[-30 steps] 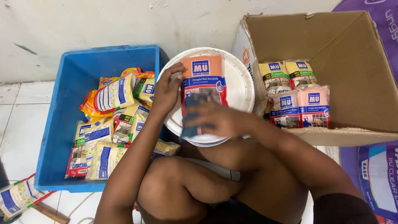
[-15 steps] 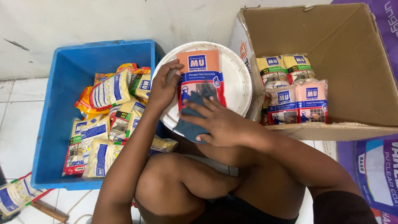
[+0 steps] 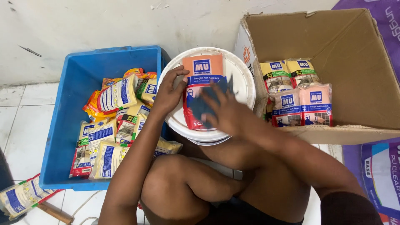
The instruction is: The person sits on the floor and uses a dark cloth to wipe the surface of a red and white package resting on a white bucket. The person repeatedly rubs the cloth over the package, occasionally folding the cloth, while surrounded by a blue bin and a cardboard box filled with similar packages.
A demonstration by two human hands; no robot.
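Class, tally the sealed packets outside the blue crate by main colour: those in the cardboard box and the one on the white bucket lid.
Pink packets: 3, two in the cardboard box and one on the white lid
Cream packets with green bands: 2
Total: 5
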